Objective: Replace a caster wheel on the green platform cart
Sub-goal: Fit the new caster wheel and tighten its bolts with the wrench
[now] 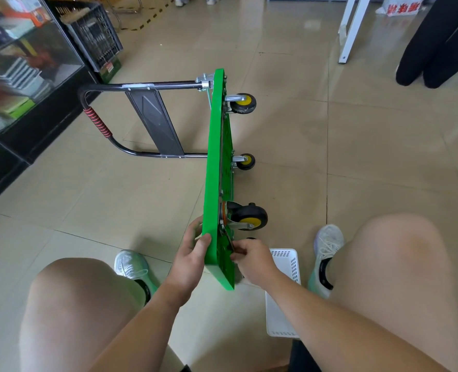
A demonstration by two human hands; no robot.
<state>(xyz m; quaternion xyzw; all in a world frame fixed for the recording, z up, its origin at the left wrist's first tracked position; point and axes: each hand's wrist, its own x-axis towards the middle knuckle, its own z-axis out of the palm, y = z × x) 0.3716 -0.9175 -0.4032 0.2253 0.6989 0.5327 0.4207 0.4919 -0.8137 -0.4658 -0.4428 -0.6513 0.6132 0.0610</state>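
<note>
The green platform cart point(213, 167) stands on its long edge on the tiled floor, underside facing right, its black handle point(142, 85) unfolded to the left. Three casters with yellow hubs stick out to the right: far point(242, 103), middle point(245, 161) and near point(246, 217). My left hand point(193, 253) grips the deck's near edge. My right hand point(252, 257) pinches a thin dark tool point(229, 241) whose tip reaches the underside just below the near caster's mounting plate. Most of the tool is hidden by my fingers.
A white perforated plastic basket point(282, 315) lies on the floor under my right forearm. My knees and white shoes flank the cart. A glass display cabinet point(26, 76) and a black crate point(93, 33) stand at left, a white frame leg point(351, 30) at the back right.
</note>
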